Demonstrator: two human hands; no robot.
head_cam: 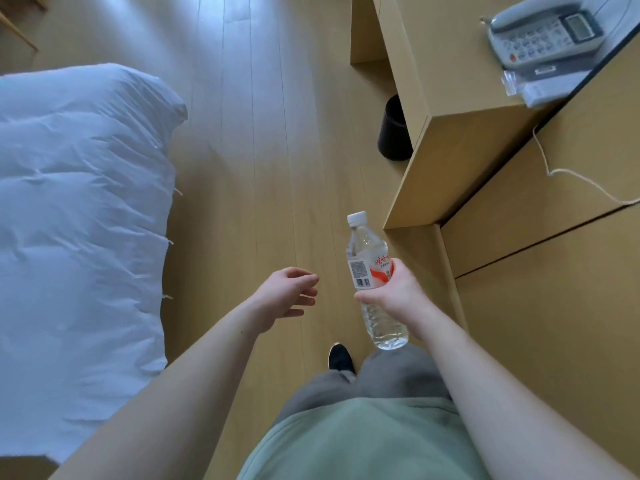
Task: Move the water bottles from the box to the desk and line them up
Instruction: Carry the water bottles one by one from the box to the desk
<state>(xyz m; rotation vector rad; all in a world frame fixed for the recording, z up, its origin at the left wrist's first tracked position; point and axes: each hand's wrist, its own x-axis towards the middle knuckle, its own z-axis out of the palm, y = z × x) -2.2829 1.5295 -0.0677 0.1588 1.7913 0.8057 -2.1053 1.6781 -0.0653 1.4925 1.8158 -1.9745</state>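
The right hand [391,292] is wrapped around the labelled middle of a clear water bottle [372,282], gripping it with the white cap pointing toward 12 o'clock and the base toward 6 o'clock; the long axis leans only slightly off the line of the forearm. The bottle is off the floor, held above the wooden planks and just in front of the person's knee. The left hand [289,292] hangs empty beside it at 9 o'clock, fingers loosely spread and curled, holding nothing.

The relation that matters now is bottle to worktop [460,64]: the desk surface lies toward 1 o'clock from the right hand, and that hand is clearly the nearer one. Its near corner and side panel stand between the bottle and the surface, so I judge the bottle must be carried up and over the edge before it can be stood down.

On the worktop a grey telephone [545,32] sits at the far right with a remote control [543,88] just beside it, and a white cord [568,173] trails down the cabinet front. A black waste bin [393,129] stands on the floor under the desk edge. A bed with white duvet [79,216] fills the 9 o'clock side. No box and no other bottles are in view.
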